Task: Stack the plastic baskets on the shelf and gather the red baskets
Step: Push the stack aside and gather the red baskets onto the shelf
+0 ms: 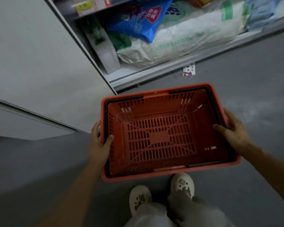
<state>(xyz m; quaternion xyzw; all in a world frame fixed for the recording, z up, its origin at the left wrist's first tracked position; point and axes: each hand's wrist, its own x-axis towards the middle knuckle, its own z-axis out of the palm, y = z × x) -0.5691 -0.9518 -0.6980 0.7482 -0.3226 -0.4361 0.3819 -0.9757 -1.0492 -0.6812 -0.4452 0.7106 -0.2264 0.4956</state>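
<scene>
A red plastic basket with a slotted bottom and black handles folded along its rim is held level in front of me, above the grey floor. Nothing lies inside it. My left hand grips its left rim, thumb hooked over the edge. My right hand grips the right rim, thumb inside the basket. Only this one basket is in view.
A low shelf ahead carries large white, blue and green bags. A white panel stands at the left. A small paper scrap lies on the floor by the shelf. My two feet in white clogs show below the basket.
</scene>
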